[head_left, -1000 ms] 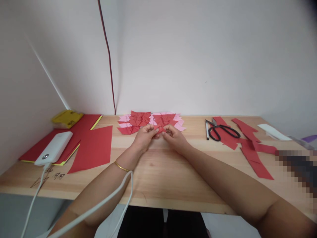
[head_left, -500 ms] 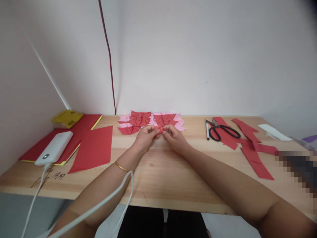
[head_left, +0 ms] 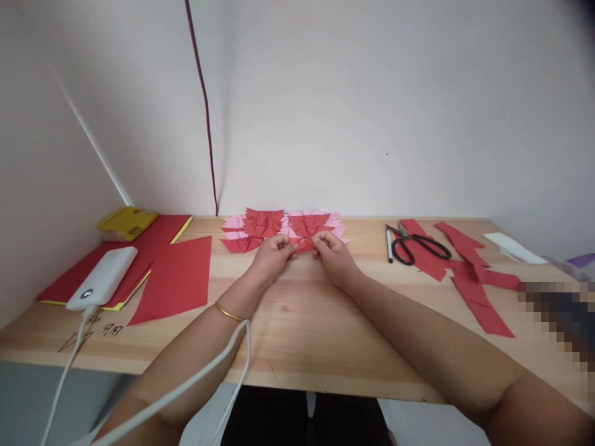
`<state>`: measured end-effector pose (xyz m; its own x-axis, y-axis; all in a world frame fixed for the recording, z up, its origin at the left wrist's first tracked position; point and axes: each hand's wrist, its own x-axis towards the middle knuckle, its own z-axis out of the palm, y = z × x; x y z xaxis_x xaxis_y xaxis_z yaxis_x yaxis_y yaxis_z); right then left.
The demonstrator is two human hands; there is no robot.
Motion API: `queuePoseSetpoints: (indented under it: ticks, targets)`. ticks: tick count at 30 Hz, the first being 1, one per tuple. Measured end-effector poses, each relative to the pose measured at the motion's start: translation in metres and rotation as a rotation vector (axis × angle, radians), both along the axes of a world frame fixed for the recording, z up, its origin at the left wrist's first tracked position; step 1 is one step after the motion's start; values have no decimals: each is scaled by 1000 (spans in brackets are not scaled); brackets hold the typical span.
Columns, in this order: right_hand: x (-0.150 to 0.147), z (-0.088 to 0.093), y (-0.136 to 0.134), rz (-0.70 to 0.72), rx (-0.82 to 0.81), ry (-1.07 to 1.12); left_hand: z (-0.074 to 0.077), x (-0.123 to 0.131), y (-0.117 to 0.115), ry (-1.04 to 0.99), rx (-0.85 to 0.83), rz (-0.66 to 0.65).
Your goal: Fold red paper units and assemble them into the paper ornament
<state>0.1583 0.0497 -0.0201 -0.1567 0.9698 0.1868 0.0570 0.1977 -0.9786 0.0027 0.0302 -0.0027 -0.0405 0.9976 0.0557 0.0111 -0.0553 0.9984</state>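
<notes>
While a hand pinches it at either end, the small red paper [head_left: 304, 246] spans the gap between them above the middle of the table [head_left: 297, 341]; whether it touches the wood, I cannot tell. With it as the clock's hub, the left hand [head_left: 272, 257] sits at nine, thumb and fingertips clamped on that end, and the right hand [head_left: 334, 257] at three, clamped on the other.

Pink and red folds [head_left: 263, 222] lie at ten, and more at twelve, near the wall [head_left: 325, 111]. At eight, a gold bangle [head_left: 227, 311] circles the left wrist.

Farther out at three lie a pen [head_left: 389, 246] and scissors [head_left: 407, 236], the latter partly over a red strip [head_left: 432, 265]. Other red scraps [head_left: 486, 313] spread between three and four, with a white strip [head_left: 515, 248] at three beyond.

At nine, a red sheet [head_left: 179, 279] lies flat; past it, a power bank [head_left: 105, 275] and a yellow packet [head_left: 127, 223] rest on red card [head_left: 155, 241]. At eleven, a dark red cord [head_left: 205, 93] runs down the wall.
</notes>
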Motion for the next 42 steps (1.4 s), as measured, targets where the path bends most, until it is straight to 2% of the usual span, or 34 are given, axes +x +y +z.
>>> queuePoseSetpoints:
  ticks: [3,7,12,19,26,32,39,42]
  targets:
    - [0,0,2,-19,-14,62,-2,0,2,-85,-15,-8]
    - [-1,-1,3,16,-51,206,-4,0,3,-329,-73,-25]
    - [0,0,-1,201,65,-8,-3,-1,1,-432,-138,-48]
    - [1,-1,-3,147,83,-67,-6,1,1,-406,-110,-84]
    - [0,1,-4,126,103,-110,-3,4,1,-338,-32,-24]
    - [1,5,-7,174,89,-102,1,6,-2,-286,20,-33]
    - [0,-4,-2,160,82,-97,-4,4,1,-115,125,-31]
    - [0,-5,-2,167,96,-104,-3,4,0,-112,147,-6]
